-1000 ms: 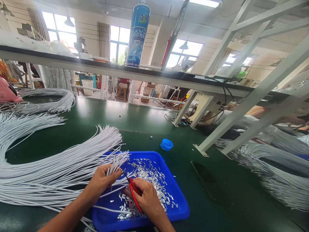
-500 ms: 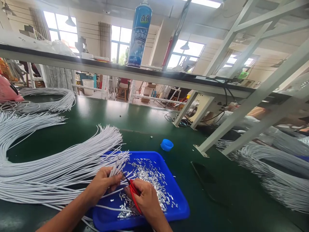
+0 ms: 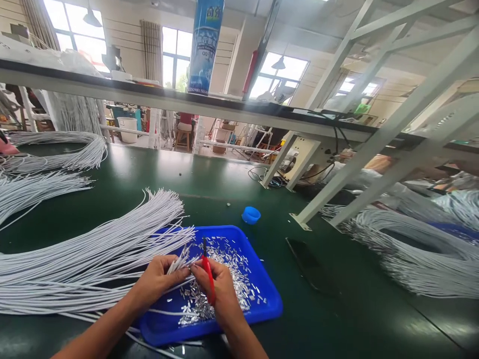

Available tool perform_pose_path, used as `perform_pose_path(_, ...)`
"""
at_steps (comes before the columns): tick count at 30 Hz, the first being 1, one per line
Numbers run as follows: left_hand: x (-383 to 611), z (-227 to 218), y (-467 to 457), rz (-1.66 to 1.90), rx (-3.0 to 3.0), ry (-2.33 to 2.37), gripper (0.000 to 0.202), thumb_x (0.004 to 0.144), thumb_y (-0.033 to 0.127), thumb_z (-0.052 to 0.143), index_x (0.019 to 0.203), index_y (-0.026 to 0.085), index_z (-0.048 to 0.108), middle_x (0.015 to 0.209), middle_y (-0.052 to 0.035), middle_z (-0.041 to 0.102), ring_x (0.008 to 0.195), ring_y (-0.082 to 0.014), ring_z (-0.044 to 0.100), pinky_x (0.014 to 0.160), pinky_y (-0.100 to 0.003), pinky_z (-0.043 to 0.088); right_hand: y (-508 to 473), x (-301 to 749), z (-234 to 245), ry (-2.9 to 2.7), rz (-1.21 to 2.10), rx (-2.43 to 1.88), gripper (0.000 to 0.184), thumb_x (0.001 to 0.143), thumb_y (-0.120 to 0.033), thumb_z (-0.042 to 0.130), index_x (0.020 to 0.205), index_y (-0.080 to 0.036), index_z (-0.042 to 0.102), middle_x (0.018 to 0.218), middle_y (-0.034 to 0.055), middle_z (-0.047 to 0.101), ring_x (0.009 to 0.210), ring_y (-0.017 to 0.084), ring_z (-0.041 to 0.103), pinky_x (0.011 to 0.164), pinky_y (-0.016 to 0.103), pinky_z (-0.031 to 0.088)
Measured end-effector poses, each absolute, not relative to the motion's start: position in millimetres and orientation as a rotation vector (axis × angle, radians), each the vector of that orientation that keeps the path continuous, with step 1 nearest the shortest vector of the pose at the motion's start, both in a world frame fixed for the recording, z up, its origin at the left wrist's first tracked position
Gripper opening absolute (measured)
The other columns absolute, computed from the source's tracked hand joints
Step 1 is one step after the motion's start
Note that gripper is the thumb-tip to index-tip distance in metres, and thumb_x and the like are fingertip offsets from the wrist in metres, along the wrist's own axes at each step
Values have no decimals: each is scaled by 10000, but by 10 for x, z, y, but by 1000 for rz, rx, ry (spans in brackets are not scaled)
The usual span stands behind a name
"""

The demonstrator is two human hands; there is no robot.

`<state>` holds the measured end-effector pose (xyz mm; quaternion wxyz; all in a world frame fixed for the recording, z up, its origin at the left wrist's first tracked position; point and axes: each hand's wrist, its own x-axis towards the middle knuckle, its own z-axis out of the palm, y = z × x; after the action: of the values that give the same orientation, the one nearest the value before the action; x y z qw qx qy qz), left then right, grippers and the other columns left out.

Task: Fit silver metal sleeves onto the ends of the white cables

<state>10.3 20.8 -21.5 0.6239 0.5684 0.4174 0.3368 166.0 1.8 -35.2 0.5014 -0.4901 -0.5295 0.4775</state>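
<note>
My left hand [image 3: 159, 280] pinches the ends of a small bunch of white cords [image 3: 178, 260] over a blue tray [image 3: 269, 304]. These cords belong to a long white cord bundle [image 3: 86, 254] that fans out leftward across the green table. My right hand [image 3: 220, 289] grips red-handled cutters [image 3: 208, 271], held upright with the tip pointing away from me, close to the cord ends. Several small cut white and silvery pieces [image 3: 224, 286] lie piled in the tray under both hands.
A small blue cap [image 3: 251, 215] lies beyond the tray. A dark flat object [image 3: 307, 262] rests to the tray's right. More white cord bundles sit at the right [image 3: 419, 254] and far left [image 3: 56, 159]. White frame legs [image 3: 299, 222] and a shelf holding a spray can [image 3: 205, 47] stand behind.
The cutters turned from slanting left to standing upright in my right hand. The view shifted a little to the right and down; my left hand keeps hold of the cord ends.
</note>
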Motion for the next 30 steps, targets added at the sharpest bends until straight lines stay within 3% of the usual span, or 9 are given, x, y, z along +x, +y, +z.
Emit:
perform_pose_path(4,119,-253,201,773,1413,1113,384,710,488,615,580,144,504,529,59,356,514,-90,291,482,-214,220,-18,1627,-380,-1404,663,-1154,285,715,-360,591,520,-183,481,539,-6,450,542,120,389,505,230,327)
perform_pose_path(8,109,-246,211,830,1483,980,315,725,423,629,609,139,555,583,40,439,582,-110,384,562,-217,311,-15,1632,-431,-1160,1282,-1151,213,764,-387,507,671,-199,470,468,-57,379,396,96,319,367,209,264)
perform_pose_path(10,103,-247,223,884,1516,961,281,701,378,667,595,134,576,604,32,466,614,-116,406,599,-220,328,-11,1641,-470,-1148,1316,-1138,206,801,-391,450,716,-205,464,461,-63,370,366,95,299,340,211,248)
perform_pose_path(15,101,-238,232,796,1252,906,279,679,392,690,646,125,617,547,33,484,539,-99,393,541,-218,302,-19,1682,-465,-1440,797,-1145,237,741,-341,578,566,-196,513,562,6,491,555,136,453,522,250,373)
perform_pose_path(19,108,-207,232,755,1097,866,295,654,389,710,575,120,616,510,30,495,495,-81,369,514,-216,281,-27,1668,-427,-1546,561,-1172,183,837,-282,488,696,-178,539,584,-9,507,511,108,434,489,225,354)
perform_pose_path(23,120,-241,230,701,927,837,334,615,401,731,518,129,562,476,41,469,458,-75,356,482,-221,261,-34,1681,-422,-1755,293,-1049,227,790,-252,536,574,-191,509,543,-8,481,530,118,429,530,250,330)
perform_pose_path(25,119,-245,224,728,964,820,311,609,400,739,589,124,597,511,40,495,486,-81,386,509,-221,286,-26,1680,-403,-1695,457,-1066,215,776,-266,542,578,-191,508,554,-6,479,537,119,425,524,249,327)
perform_pose_path(28,111,-206,215,798,1138,857,262,635,359,733,664,119,632,566,31,534,548,-95,429,561,-222,317,-1,1648,-383,-1324,1072,-1121,182,799,-321,501,675,-188,491,539,-31,434,464,98,374,440,220,303)
perform_pose_path(30,111,-180,215,831,1218,915,226,640,322,730,676,119,638,576,30,539,566,-101,439,570,-224,322,5,1628,-399,-1165,1281,-1116,190,817,-353,469,714,-193,475,516,-49,403,419,89,331,395,209,275)
